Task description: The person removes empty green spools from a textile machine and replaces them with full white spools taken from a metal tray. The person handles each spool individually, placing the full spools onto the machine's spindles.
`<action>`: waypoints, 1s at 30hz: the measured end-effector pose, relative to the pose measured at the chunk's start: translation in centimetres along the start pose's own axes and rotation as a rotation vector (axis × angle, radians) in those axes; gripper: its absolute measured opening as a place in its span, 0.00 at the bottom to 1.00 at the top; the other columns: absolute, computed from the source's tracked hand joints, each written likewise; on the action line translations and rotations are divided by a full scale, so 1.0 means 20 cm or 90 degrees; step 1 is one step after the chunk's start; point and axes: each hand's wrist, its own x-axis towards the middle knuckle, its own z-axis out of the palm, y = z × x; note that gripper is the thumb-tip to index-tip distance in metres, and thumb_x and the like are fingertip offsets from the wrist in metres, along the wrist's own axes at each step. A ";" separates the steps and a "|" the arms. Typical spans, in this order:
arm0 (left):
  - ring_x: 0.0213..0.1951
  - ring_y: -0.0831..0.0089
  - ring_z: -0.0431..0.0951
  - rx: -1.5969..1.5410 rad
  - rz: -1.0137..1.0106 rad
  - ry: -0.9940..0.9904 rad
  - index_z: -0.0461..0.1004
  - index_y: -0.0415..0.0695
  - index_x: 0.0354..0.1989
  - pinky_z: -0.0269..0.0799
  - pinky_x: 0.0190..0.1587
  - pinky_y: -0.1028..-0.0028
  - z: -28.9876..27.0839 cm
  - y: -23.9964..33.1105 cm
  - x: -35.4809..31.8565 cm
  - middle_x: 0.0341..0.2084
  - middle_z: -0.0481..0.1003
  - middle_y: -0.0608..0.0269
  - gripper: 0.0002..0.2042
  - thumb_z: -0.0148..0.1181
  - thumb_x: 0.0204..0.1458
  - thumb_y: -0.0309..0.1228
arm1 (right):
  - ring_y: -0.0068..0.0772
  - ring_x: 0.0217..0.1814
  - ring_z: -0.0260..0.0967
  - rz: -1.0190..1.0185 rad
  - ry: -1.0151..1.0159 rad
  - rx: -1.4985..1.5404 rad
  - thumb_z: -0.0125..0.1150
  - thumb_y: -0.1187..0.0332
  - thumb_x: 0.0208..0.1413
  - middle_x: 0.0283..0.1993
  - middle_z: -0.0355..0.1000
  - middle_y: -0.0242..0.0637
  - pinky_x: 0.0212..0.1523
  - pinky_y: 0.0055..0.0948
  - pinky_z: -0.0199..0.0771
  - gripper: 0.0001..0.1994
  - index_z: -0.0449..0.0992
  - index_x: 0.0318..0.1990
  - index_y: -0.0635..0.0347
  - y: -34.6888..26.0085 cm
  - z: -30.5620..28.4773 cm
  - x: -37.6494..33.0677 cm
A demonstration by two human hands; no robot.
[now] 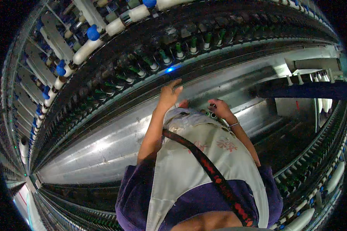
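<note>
My left hand (169, 94) reaches forward with its fingers spread, resting against the metal rail of a long spinning frame (104, 142) just below a small blue light (169, 70). My right hand (219, 108) is curled at the open top of a pale cloth apron pouch (204, 154) on my front, its fingers closed on a small green bobbin tube (211, 114). More tube ends show at the pouch mouth. A row of green bobbins on spindles (177, 52) runs along the machine above my hands.
White roving packages with blue caps (88, 44) hang in a row over the frame. A dark cart with white tubes (308, 86) stands at the right. A second machine row with white packages (327, 173) curves along the right edge.
</note>
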 end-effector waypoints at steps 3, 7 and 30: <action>0.60 0.53 0.72 -0.001 -0.010 0.040 0.72 0.45 0.60 0.64 0.63 0.62 0.03 0.07 -0.04 0.56 0.74 0.48 0.24 0.57 0.57 0.40 | 0.45 0.44 0.78 -0.040 0.013 -0.008 0.65 0.63 0.54 0.43 0.79 0.46 0.46 0.41 0.77 0.18 0.76 0.51 0.58 -0.02 -0.04 -0.08; 0.57 0.52 0.73 0.091 -0.013 0.107 0.66 0.42 0.64 0.65 0.61 0.62 0.10 0.13 0.05 0.54 0.75 0.45 0.26 0.56 0.58 0.38 | 0.45 0.43 0.78 -0.025 0.013 0.005 0.65 0.66 0.54 0.43 0.79 0.45 0.44 0.39 0.77 0.17 0.76 0.51 0.58 -0.02 -0.06 -0.05; 0.47 0.59 0.73 -0.048 0.334 0.545 0.62 0.42 0.58 0.76 0.47 0.64 -0.42 0.57 0.35 0.49 0.67 0.45 0.20 0.54 0.64 0.40 | 0.42 0.44 0.78 0.210 0.367 0.187 0.73 0.59 0.47 0.49 0.78 0.45 0.46 0.39 0.77 0.32 0.70 0.59 0.64 0.60 -0.24 -0.25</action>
